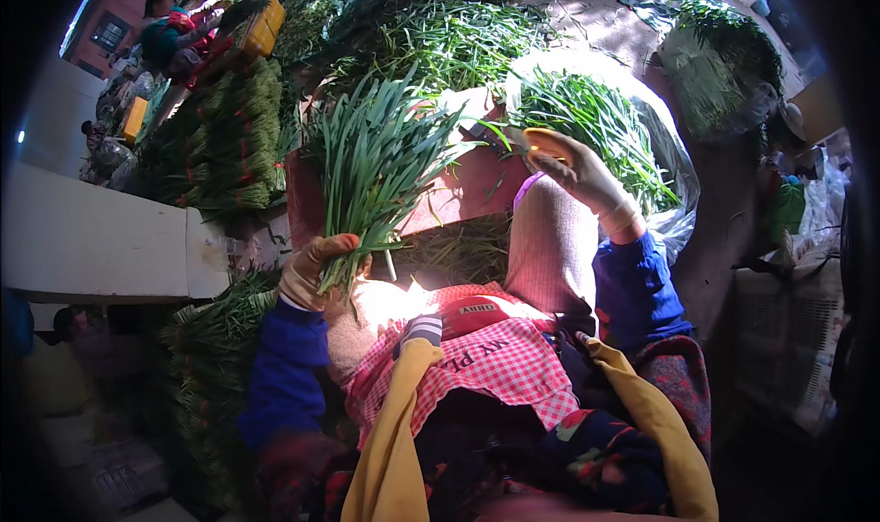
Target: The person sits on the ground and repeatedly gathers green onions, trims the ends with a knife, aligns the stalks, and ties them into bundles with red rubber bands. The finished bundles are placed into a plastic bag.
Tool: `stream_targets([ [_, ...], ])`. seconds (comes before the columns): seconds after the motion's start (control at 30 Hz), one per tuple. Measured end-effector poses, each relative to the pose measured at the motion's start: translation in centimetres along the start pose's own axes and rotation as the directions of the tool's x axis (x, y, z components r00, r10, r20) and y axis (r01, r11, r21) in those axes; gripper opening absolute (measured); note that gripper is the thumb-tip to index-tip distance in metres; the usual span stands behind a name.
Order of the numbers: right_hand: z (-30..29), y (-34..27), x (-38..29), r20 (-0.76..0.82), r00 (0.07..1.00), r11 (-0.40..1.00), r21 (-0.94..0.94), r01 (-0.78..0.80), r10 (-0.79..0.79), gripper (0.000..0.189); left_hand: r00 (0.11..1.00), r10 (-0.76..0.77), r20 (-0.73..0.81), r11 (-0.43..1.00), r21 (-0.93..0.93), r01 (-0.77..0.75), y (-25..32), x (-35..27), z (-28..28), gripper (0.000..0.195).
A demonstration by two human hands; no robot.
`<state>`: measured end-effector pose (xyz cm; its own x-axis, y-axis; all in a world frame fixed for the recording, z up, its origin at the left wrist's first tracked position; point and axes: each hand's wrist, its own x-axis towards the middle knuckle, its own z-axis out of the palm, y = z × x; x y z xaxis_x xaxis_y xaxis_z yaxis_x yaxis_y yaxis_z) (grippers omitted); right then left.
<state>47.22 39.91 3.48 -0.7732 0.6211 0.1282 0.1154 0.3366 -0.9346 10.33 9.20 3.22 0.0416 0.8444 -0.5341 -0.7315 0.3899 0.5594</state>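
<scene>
My left hand (308, 271), in a pale work glove with orange fingertips, grips a bunch of long flat green leaves (385, 157), possibly garlic chives. The pale stem ends point down towards my lap, and the leaf tips fan out up and away. My right hand (581, 175), in a similar glove, is raised above my knee with its fingers curled, at the near edge of a clear plastic bag (677, 157) of loose green leaves (584, 109). Whether anything thin sits between those fingertips is unclear. Behind the bunch stands a reddish board or low stand (474, 185).
Loose greens (460, 41) are heaped beyond the stand. Tied bundles (237, 144) are stacked at left, near a white bench-like block (103, 233); more bundles (206, 371) lie below it. A plastic crate (790, 336) stands right. Another person (168, 37) sits at far left by a yellow crate (265, 27).
</scene>
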Motion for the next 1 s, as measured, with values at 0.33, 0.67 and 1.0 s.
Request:
stream_targets([
  [0.33, 9.9, -0.3, 4.9, 0.176, 0.984, 0.967, 0.246, -0.069, 0.025, 0.059, 0.996, 0.061, -0.063, 0.974, 0.223, -0.046, -1.8, -2.1, 2.4, 0.03],
  [0.67, 11.4, 2.1, 7.9, 0.349, 0.936, 0.249, 0.912, -0.326, -0.054, 0.075, 0.944, -0.293, -0.149, 0.798, 0.505, 0.328, -5.1, 3.9, 3.3, 0.039],
  [1.0, 10.7, -4.4, 8.5, 0.043, 0.992, 0.588, 0.802, -0.104, 0.117, 0.048, 0.967, 0.09, 0.237, 0.435, 0.864, -0.252, -3.8, 11.4, 5.6, 0.082],
])
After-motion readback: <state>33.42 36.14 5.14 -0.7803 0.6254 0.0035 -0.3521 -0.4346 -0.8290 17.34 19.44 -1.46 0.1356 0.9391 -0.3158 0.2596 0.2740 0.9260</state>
